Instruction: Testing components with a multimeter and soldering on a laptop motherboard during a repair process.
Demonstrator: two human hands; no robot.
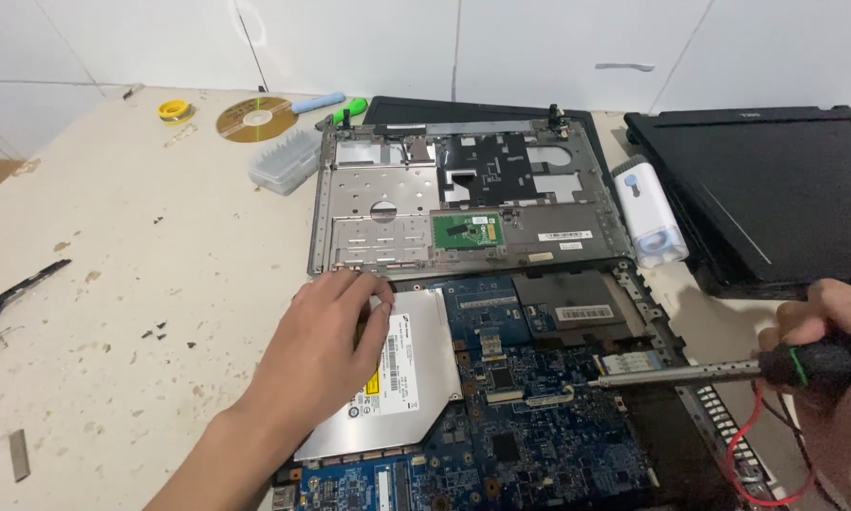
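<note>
An opened laptop base lies in front of me, its blue motherboard (pixel 530 426) exposed. My left hand (pixel 323 350) rests flat on the silver optical drive (pixel 416 378) at the base's left side, fingers spread over its top edge. My right hand (pixel 828 364) grips the black handle of a screwdriver (pixel 676 376). Its metal shaft points left, with the tip just above the board near the middle. Red wires (pixel 749 445) loop below that hand.
The removed palm-rest frame (pixel 463 203) lies upside down behind the base. A detached laptop screen (pixel 771 194) sits at the right, a white-and-blue case (pixel 649 227) beside it. A disc (pixel 253 118), clear bit box (pixel 286 161), yellow tape roll (pixel 175 111) and small screws (pixel 160 331) lie at left.
</note>
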